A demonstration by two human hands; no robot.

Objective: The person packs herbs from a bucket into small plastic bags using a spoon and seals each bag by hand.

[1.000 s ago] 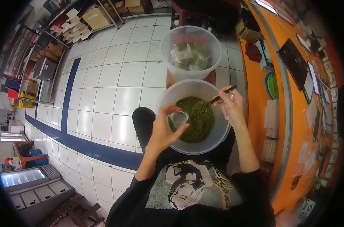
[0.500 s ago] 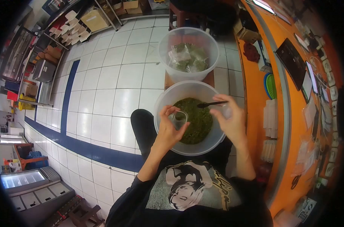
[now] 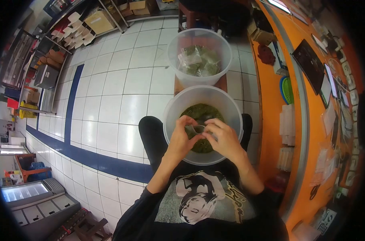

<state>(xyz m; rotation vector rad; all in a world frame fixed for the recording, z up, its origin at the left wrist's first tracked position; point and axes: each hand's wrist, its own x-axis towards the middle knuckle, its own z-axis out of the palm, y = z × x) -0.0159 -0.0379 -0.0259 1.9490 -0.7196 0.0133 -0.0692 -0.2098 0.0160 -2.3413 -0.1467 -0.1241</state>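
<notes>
Between my knees stands a translucent white bucket (image 3: 172, 106) with a dark green, wet-looking chopped mixture (image 3: 202, 109) in it. Over the mixture, my left hand (image 3: 181, 138) pinches one side of a small clear plastic bag (image 3: 198, 129). The bag's mouth is spread into a round opening. From the other side, my right hand (image 3: 226, 141) grips the bag's rim between thumb and fingers. A dark object (image 3: 201, 119), perhaps the spoon, shows just beyond my fingertips on the mixture; most of it is hidden.
Just beyond stands a second translucent bucket (image 3: 182, 77) holding several filled clear packets (image 3: 196, 56) of green contents. To the right runs an orange counter (image 3: 272, 168) with papers and devices. White floor tiles (image 3: 126, 108) with a blue stripe lie to the left, shelves (image 3: 50, 80) beyond.
My right hand has moved left and down to the bag and now grips its rim. The dark-handled spoon beside it no longer shows there. My left hand has kept the bag.
</notes>
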